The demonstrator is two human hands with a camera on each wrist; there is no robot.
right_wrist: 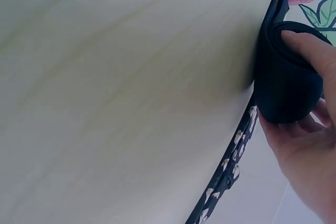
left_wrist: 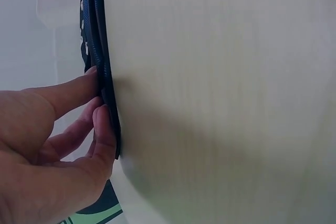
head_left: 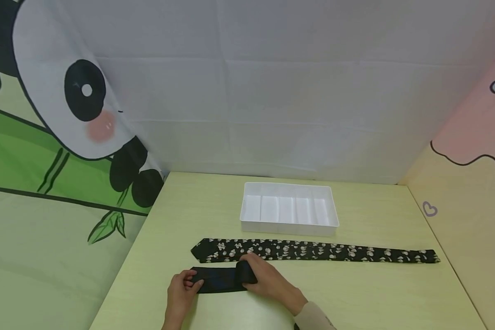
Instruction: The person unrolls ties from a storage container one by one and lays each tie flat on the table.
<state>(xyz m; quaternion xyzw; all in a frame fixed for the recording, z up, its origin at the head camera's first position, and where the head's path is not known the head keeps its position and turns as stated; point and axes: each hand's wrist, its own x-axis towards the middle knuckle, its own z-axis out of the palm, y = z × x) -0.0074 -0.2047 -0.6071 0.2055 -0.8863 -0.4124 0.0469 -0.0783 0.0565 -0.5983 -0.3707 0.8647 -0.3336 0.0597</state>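
A plain dark necktie (head_left: 218,279) lies near the table's front, partly wound into a thick roll (head_left: 245,273) at its right end. My left hand (head_left: 180,293) pinches the flat left end between thumb and fingers, with the layered edge showing in the left wrist view. Around the roll (right_wrist: 287,80) curl the thumb and fingers of my right hand (head_left: 272,285); in the right wrist view the thumb lies on the spiral of wound layers. Just behind, a black necktie with a pale floral pattern (head_left: 313,250) stretches flat across the table, its wide pointed tip to the left.
A white plastic tray (head_left: 288,228) with several compartments stands farther back on the pale wood table (head_left: 375,293). Behind it hangs a white cloth (head_left: 288,114); a printed panda panel (head_left: 57,169) borders the left side and a pink and cream panel (head_left: 470,220) the right.
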